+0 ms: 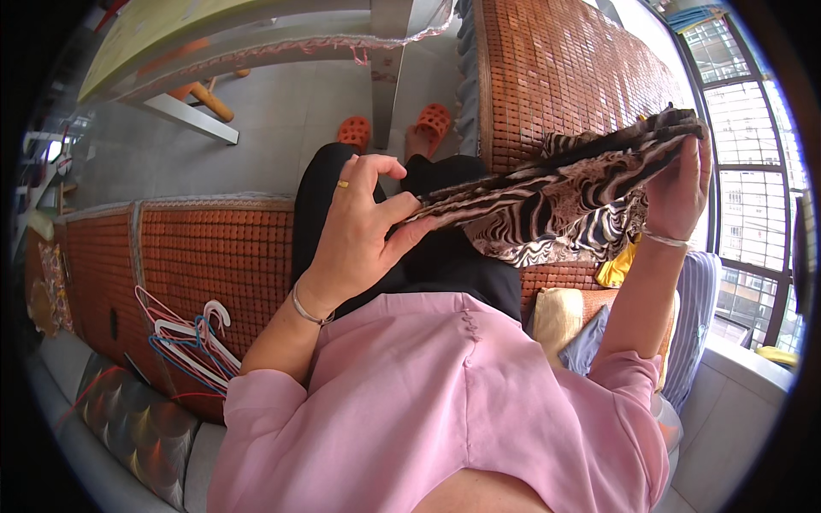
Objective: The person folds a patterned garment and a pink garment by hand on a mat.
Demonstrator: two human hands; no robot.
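Observation:
A piece of patterned fabric (pixel 547 209), likely a garment, stretches between my two hands in brown, black and cream swirls. My left hand (pixel 359 222) pinches its narrow left end between thumb and finger, the other fingers curled above. At the far right, my right hand (pixel 680 192) grips the gathered upper end, its thumb and fingers closed round the folds. The cloth is pulled into long pleats along the top, and its lower part hangs loose over my dark trousers (pixel 321 192) and the seat. What kind of garment it is, I cannot make out.
Brown tiled mats (pixel 218 252) cover the seat, with plastic and white hangers (pixel 192 338) lying on the left. Folded clothes (pixel 560 316) and a yellow cloth (pixel 617 267) lie at my right. A table (pixel 154 43) stands ahead on the left; windows (pixel 744 171) line the right.

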